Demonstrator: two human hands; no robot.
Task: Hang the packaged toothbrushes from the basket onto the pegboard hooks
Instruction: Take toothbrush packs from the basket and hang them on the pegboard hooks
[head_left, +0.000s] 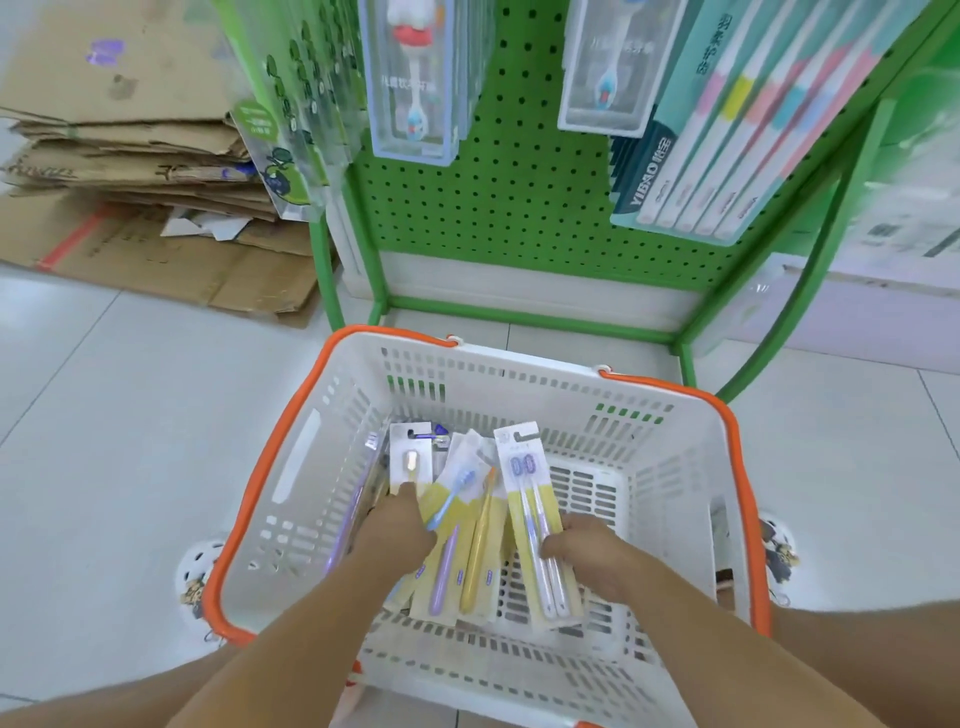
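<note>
A white basket with an orange rim stands on the floor below the green pegboard. Several packaged toothbrushes lie inside it. My left hand grips a pack with a single brush head showing, tilted up at the left of the pile. My right hand holds a twin-brush pack with purple heads, raised on its edge. Between my hands lie packs with blue, purple and yellow brushes.
Toothbrush packs hang on the pegboard: green ones at the left, clear boxes in the middle, a teal multipack at the right. Flattened cardboard is stacked on the tiled floor at the left. My shoes flank the basket.
</note>
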